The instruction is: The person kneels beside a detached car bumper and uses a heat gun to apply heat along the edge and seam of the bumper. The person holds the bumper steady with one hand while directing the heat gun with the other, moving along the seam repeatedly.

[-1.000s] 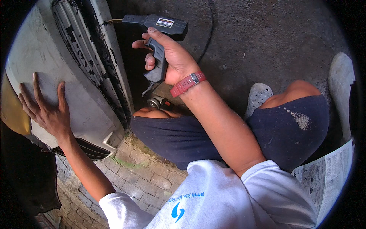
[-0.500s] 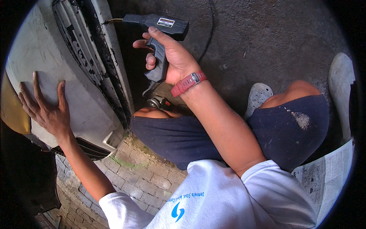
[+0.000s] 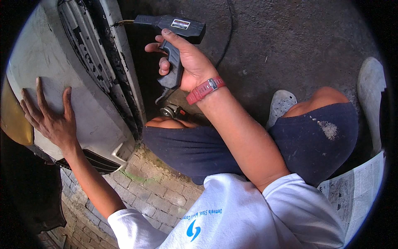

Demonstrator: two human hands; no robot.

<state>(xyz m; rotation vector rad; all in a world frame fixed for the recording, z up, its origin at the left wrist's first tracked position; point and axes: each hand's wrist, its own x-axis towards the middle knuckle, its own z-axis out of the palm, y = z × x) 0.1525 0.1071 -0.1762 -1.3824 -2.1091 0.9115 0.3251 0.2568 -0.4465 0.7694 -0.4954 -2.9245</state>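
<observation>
My right hand [image 3: 188, 62] is wrapped round the grip of a dark grey soldering gun [image 3: 186, 35], thumb along its back and some fingers partly lifted off the handle. The gun's thin metal tip points left and meets the edge of a worn grey car bumper [image 3: 89, 120], where black paint is flaking off the ribbed inner strip. My left hand [image 3: 52, 120] lies flat on the bumper's smooth outer face, fingers spread and holding nothing. Below the gun's handle a cord trails down, partly hidden by my wrist.
An angle grinder [image 3: 172, 112] lies on the ground beside my knee. A black cable [image 3: 229, 37] runs over the dark concrete floor [image 3: 290, 41]. Printed newspaper [image 3: 356, 189] is at the lower right, a yellow lens [image 3: 14, 116] at the far left, and paving bricks [image 3: 145, 195] lie below.
</observation>
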